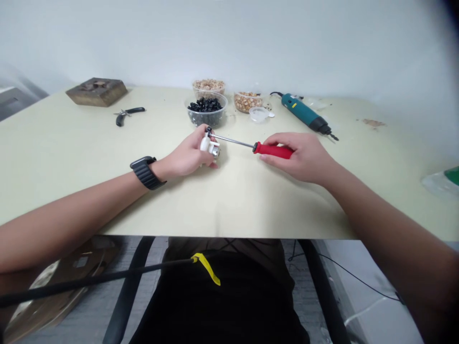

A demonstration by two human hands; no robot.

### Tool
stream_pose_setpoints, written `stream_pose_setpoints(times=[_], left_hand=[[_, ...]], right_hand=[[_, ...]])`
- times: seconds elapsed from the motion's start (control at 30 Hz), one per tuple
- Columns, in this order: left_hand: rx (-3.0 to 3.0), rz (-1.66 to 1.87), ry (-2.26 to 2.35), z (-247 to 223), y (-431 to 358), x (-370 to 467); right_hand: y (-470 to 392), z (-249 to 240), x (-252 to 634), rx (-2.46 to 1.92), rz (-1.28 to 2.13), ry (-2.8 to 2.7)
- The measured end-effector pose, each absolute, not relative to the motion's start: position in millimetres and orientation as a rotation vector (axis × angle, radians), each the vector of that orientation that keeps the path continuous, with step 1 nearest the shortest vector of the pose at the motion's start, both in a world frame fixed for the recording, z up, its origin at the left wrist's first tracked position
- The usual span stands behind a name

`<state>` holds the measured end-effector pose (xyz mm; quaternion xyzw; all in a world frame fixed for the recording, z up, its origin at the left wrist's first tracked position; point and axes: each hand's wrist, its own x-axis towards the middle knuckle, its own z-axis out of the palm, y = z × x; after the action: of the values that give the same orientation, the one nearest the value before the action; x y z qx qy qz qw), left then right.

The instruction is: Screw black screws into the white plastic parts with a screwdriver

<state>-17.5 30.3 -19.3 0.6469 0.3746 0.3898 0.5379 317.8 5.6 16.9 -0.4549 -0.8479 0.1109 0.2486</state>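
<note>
Gripping a red-handled screwdriver [273,151] in the right hand [306,157], with digits closed on both sides of the handle, probably for control in turning. Clasping a small white plastic fitting [205,145] with a metal end in the left hand [186,155], with fingers closed about it, apparently to brace it against the tool. Held within the left digits, partly covered by them, and well apart from the right fingertips, at the far end of the shaft [233,141]. Angled towards a small black piece [209,129] at the fitting's top; cannot tell whether seated in a screw. Beyond the hands, on the pale table [233,205], a clear tub [206,120] of black chips, with two more tubs of tan pieces near it, perhaps grouped for easy reach. Farther right, a teal rotary tool [303,112]; farther left, pliers [129,112] and a wooden block [86,99].
</note>
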Motion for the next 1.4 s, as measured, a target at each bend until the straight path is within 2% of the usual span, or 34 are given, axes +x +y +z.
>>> stream_pose_setpoints(times=[0.1, 0.2, 0.57, 0.73, 0.9, 1.1, 1.4], left_hand=[[1.507, 0.912, 0.903, -16, 27, -17], [1.516, 0.927, 0.885, -16, 26, -19], [1.599, 0.947, 0.844, -21, 27, -17], [1.386, 0.986, 0.782, -16, 15, -1], [1.108, 0.971, 0.714, -12, -7, 16], [1.112, 0.947, 0.659, -21, -17, 21], [1.186, 0.905, 0.619, -29, -10, 20]], right_hand=[[-2, 14, 316, -1.272, -0.023, -2.366], [-7, 14, 312, -1.292, -0.076, -2.379], [13, 30, 323, -1.354, 0.979, -2.215], [21, 31, 337, -1.394, 1.003, -2.047], [11, 11, 304, -1.213, 1.171, -1.763], [-1, 1, 268, -1.041, 1.228, -1.714], [6, -2, 272, -1.015, 1.371, -1.591]])
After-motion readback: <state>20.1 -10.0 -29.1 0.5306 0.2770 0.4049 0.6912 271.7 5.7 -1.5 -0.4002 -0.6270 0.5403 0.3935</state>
